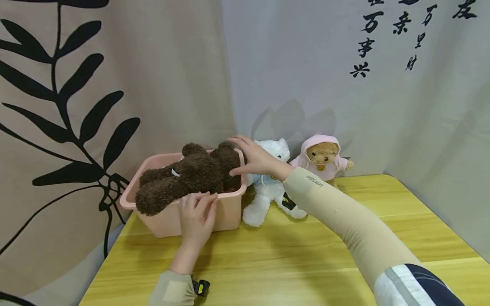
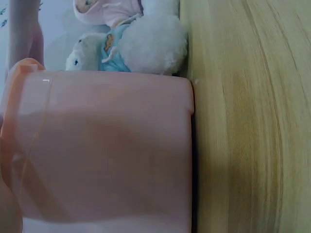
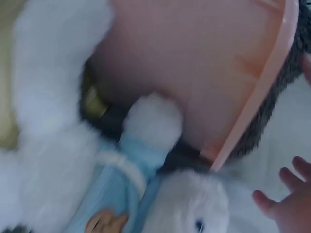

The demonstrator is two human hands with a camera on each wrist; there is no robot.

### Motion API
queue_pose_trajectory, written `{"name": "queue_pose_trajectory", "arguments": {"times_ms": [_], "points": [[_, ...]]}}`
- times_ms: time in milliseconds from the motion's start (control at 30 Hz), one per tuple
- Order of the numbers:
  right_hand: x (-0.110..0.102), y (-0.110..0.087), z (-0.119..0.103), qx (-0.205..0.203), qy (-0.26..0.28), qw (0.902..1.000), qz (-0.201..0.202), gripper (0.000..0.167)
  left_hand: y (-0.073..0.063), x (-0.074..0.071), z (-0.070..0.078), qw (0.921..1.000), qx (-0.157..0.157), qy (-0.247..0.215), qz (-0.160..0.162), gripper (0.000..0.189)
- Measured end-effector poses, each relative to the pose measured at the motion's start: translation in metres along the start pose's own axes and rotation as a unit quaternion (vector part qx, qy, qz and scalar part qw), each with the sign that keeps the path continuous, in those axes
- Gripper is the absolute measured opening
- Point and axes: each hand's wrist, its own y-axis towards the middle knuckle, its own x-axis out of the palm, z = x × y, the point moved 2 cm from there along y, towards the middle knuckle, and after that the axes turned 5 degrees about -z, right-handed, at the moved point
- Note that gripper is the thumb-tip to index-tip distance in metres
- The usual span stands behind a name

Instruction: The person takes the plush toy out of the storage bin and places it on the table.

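Pale curtains (image 1: 172, 85) hang behind a yellow wood-grain table (image 1: 268, 267), with a black leaf print (image 1: 82, 38) on the left and black Chinese characters (image 1: 360, 70) at upper right. The person's left hand (image 1: 197, 216) grips the near rim of a pink plastic bin (image 1: 229, 212), its fingers bent over the edge. Their right hand (image 1: 258, 157) is spread wide at the bin's right end, thumb and fingers apart beside a dark brown plush toy (image 1: 203, 174); whether it touches the fur I cannot tell. That toy lies along the bin, 1 end jutting over the left front rim, with 1 white eye (image 1: 175, 173) showing. Beige sleeves (image 1: 344, 225) cover both forearms. Just right of the bin sits a white plush bear (image 1: 258, 210) in a light blue top (image 2: 115, 58), partly hidden behind the right hand and wrist. Farther right, by the curtain, is a tan plush bear (image 1: 323, 153) in a pink hooded top (image 1: 317, 140).
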Motion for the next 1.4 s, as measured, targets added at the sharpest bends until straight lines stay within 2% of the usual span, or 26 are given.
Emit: {"name": "queue_pose_trajectory", "arguments": {"times_ms": [133, 300, 400, 533, 600, 633, 767, 867, 967, 1133, 1300, 1400], "points": [[0.019, 0.016, -0.003, 0.022, -0.066, 0.9953, -0.068, 0.102, -0.002, 0.005, 0.005, 1.0, 0.0, -0.004, -0.008, 0.015], [0.036, 0.017, 0.004, 0.079, -0.127, 0.9759, -0.159, 0.111, -0.006, 0.013, 0.013, 0.9999, 0.005, -0.009, -0.012, 0.014], [0.04, 0.019, 0.002, 0.096, -0.165, 0.9653, -0.178, 0.121, -0.007, 0.016, 0.017, 0.9999, 0.007, -0.009, -0.007, 0.014], [0.041, 0.025, -0.002, 0.106, -0.231, 0.9506, -0.178, 0.127, -0.006, 0.017, 0.019, 0.9999, 0.007, -0.01, -0.003, 0.014], [0.041, 0.028, -0.002, 0.111, -0.228, 0.9523, -0.17, 0.121, -0.005, 0.017, 0.019, 0.9999, 0.007, -0.012, -0.001, 0.013], [0.041, 0.028, -0.001, 0.113, -0.216, 0.9563, -0.162, 0.116, -0.005, 0.017, 0.019, 0.9999, 0.008, -0.011, 0.0, 0.013], [0.032, 0.03, 0.001, 0.101, -0.138, 0.9788, -0.113, 0.09, -0.005, 0.014, 0.018, 0.9999, 0.006, -0.008, 0.003, 0.011], [0.02, 0.032, -0.002, 0.086, -0.091, 0.9893, -0.075, 0.074, -0.006, 0.012, 0.017, 1.0, 0.005, -0.006, 0.002, 0.011], [0.002, 0.037, -0.01, 0.07, -0.062, 0.995, -0.036, 0.064, -0.006, 0.011, 0.016, 0.9999, 0.005, -0.012, 0.001, 0.011], [-0.048, 0.048, -0.027, 0.053, -0.037, 0.9978, 0.015, 0.056, -0.005, 0.009, 0.011, 0.9998, 0.011, -0.012, 0.015, 0.01], [-0.103, 0.049, -0.041, 0.069, -0.025, 0.9971, 0.022, 0.049, 0.0, 0.003, 0.003, 0.9996, 0.013, 0.001, 0.027, 0.012], [-0.131, 0.047, -0.048, 0.077, -0.044, 0.996, 0.005, 0.048, 0.001, 0.001, 0.0, 0.9996, 0.012, 0.005, 0.026, 0.012]]}}
